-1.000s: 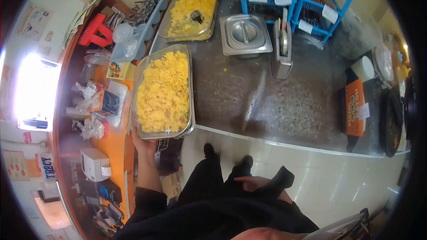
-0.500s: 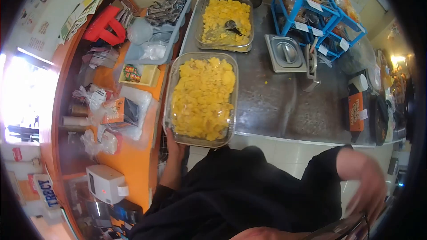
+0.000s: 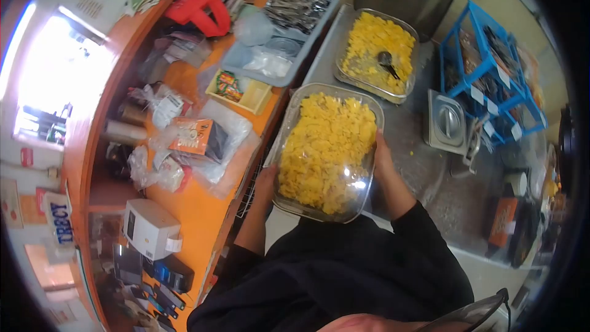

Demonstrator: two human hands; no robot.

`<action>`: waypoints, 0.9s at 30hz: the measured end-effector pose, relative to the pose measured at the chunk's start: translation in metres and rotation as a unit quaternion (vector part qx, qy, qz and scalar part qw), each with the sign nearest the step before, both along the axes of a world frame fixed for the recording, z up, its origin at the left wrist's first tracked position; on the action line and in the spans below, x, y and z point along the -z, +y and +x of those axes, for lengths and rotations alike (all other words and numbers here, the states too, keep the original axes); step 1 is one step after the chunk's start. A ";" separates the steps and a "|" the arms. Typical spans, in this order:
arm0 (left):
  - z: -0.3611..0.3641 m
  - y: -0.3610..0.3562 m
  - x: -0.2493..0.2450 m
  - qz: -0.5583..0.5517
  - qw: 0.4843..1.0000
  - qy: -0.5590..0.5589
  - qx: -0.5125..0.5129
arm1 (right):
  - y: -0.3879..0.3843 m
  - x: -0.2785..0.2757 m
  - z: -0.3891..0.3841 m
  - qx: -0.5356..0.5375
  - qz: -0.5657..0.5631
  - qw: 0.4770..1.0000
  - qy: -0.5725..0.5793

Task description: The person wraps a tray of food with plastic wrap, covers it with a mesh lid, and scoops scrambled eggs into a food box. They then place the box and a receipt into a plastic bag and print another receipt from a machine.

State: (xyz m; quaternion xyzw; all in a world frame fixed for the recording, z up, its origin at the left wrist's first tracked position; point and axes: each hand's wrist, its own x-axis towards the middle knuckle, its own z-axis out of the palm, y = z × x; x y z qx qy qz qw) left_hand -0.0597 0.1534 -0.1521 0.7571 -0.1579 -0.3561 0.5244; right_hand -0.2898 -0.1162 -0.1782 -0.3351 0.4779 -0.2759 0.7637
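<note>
A clear rectangular tray [image 3: 286, 200] full of yellow chunky food [image 3: 329, 147] is at the near edge of the metal counter, close to my body. My left hand [image 3: 266, 182] is closed on its left side, with the fingertips hidden under it. On the opposite side, my right hand [image 3: 385, 158] grips the tray's edge, its fingers partly out of sight. Light glints off the tray's lower right part. Beyond it stands a second clear tray [image 3: 402, 97] of similar yellow food, with a black spoon [image 3: 387, 64] lying in it.
A lidded steel pan [image 3: 447, 122] and blue racks [image 3: 470, 77] holding packets stand to the right. Leftward, an orange counter [image 3: 209, 224] carries a blue-grey bin [image 3: 310, 49] of wrapped cutlery, a yellow box [image 3: 255, 101], plastic bags and a white printer [image 3: 149, 227].
My right hand has come from the far lower right onto the tray's right side. My left hand stays on the tray. The whole view has shifted and tilted.
</note>
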 end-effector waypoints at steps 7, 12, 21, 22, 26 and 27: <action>-0.065 0.001 -0.029 -0.077 0.993 -0.045 -0.077 | -0.041 -0.039 0.035 -0.053 -0.171 0.979 0.094; -0.078 -0.001 -0.005 -0.034 0.996 -0.069 -0.046 | -0.056 -0.044 0.042 -0.093 -0.201 0.971 0.087; -0.027 -0.113 -0.113 -0.068 0.889 -0.451 -0.025 | -0.117 -0.049 0.009 0.164 -0.496 0.786 0.332; -0.018 -0.141 -0.108 -0.105 0.888 -0.447 -0.011 | -0.138 -0.043 0.006 0.193 -0.533 0.738 0.366; 0.008 -0.279 -0.100 -0.141 0.911 -0.385 0.036 | -0.237 0.006 -0.002 0.143 -0.318 0.863 0.365; 0.019 -0.311 -0.091 -0.105 0.927 -0.356 0.053 | -0.259 0.018 -0.005 0.115 -0.215 0.919 0.309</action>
